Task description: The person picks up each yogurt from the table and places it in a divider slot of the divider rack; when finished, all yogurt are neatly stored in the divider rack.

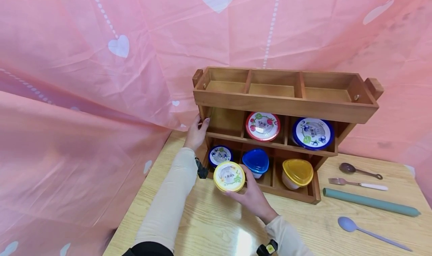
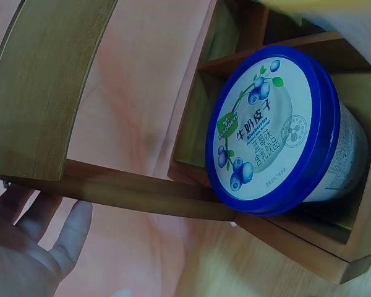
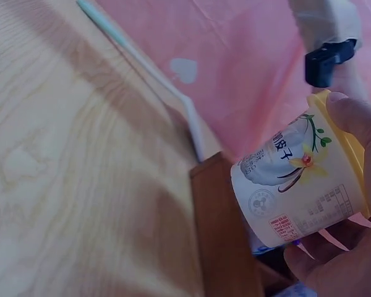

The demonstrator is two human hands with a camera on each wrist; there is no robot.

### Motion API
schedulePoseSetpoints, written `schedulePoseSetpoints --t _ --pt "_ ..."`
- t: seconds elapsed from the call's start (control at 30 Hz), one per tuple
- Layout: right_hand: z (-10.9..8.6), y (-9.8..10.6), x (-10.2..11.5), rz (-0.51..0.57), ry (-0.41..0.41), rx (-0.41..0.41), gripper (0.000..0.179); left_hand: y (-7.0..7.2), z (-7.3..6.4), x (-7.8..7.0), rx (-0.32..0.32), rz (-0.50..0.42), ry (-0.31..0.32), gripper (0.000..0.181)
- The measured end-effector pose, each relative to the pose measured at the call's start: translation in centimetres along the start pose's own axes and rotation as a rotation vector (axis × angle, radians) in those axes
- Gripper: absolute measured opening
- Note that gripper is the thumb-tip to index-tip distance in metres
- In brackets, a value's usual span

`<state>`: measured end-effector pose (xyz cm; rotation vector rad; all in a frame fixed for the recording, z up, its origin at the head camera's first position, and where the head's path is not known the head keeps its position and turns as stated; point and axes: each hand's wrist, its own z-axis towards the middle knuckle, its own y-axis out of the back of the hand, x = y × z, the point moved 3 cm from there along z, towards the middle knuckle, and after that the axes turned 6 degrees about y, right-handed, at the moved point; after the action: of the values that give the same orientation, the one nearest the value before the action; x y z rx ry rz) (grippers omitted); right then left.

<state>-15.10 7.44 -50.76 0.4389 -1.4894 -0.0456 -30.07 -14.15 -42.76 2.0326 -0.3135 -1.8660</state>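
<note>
A yogurt cup with a yellow lid (image 1: 229, 176) is held by my right hand (image 1: 251, 196), thumb and fingers round its side. In the right wrist view, this white cup (image 3: 297, 179) is tilted, with a vanilla flower printed on it. It hovers in front of the lower tier of a wooden shelf (image 1: 283, 103). My left hand (image 1: 196, 133) grips the shelf's left side, fingertips partly hidden behind the wood (image 2: 34, 176). Just below that hand, a blueberry cup with a blue lid (image 2: 266, 130) sits in the lower left compartment.
A red-lidded cup (image 1: 263, 126) and a blue-lidded cup (image 1: 312, 133) stand in the middle tier. Below are a blue-lidded tub (image 1: 255, 161) and a yellow-lidded tub (image 1: 297, 172). Right of the shelf lie a brown spoon (image 1: 359, 171), fork (image 1: 357, 183), green rod (image 1: 369, 202) and purple spoon (image 1: 371, 233).
</note>
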Motion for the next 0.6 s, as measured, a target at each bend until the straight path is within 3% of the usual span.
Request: schedulePoseSetpoints --t 0.43,0.6 --pt "1.2 2.3 5.8 0.034 0.232 -0.035 0.097 0.0 -0.2 -0.4 -0.004 -0.004 -0.03 0.054" --pt "2.1 2.8 8.2 -0.001 0.28 -0.057 0.097 0.0 -0.2 -0.3 -0.007 0.001 -0.024 0.054"
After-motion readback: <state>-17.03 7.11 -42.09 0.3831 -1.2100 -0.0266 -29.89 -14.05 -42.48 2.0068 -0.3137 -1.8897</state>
